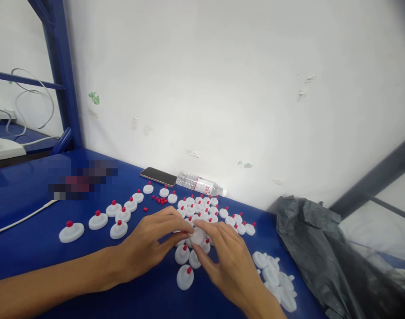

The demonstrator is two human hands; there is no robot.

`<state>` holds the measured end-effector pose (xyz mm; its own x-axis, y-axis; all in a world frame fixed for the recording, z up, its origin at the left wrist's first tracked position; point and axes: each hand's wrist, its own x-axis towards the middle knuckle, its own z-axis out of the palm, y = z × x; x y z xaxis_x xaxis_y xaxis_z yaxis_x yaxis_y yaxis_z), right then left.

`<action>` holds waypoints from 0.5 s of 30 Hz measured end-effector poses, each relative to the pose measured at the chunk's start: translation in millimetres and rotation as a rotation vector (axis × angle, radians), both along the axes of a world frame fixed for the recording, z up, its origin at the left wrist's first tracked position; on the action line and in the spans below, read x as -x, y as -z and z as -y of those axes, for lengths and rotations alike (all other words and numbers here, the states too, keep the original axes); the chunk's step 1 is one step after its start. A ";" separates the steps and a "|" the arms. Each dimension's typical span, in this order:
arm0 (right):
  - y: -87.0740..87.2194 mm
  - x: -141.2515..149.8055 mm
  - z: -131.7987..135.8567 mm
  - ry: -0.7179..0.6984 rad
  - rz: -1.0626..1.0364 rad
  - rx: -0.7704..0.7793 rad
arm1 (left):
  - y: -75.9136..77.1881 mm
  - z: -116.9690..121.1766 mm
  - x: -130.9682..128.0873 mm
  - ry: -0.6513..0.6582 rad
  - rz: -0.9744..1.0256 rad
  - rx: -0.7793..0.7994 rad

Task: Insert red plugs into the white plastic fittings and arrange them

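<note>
My right hand [227, 250] is closed on a white round lid [198, 236], gripping its edge between thumb and fingers. From the other side my left hand [155, 232] meets it, thumb and fingertips pinched at the lid's near-left side; whatever is between them is hidden. Around and beneath my hands lies a cluster of white lids with red tips [185, 278]. A few small loose red caps [160, 200] are scattered beyond my left hand. Right of my right hand sits a pile of white lids with bare white stems [271, 275].
Several red-tipped lids [98, 220] are spread out on the left of the blue tabletop [32, 248]. A phone [158, 176] and a clear plastic bottle [200, 184] lie along the wall. A dark plastic bag [308, 248] hangs over the right side. A white cable [22, 219] enters from the left.
</note>
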<state>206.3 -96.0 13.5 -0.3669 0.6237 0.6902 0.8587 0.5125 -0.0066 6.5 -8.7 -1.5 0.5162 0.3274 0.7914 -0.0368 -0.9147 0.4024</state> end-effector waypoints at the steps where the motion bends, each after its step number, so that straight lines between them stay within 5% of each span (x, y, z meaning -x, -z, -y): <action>1: -0.1 -0.1 -0.1 0.004 -0.003 0.000 | -0.8 1.0 0.3 0.013 0.005 0.010; 15: 0.4 -0.8 0.3 0.007 -0.011 0.007 | 0.7 1.6 0.6 0.044 -0.021 0.027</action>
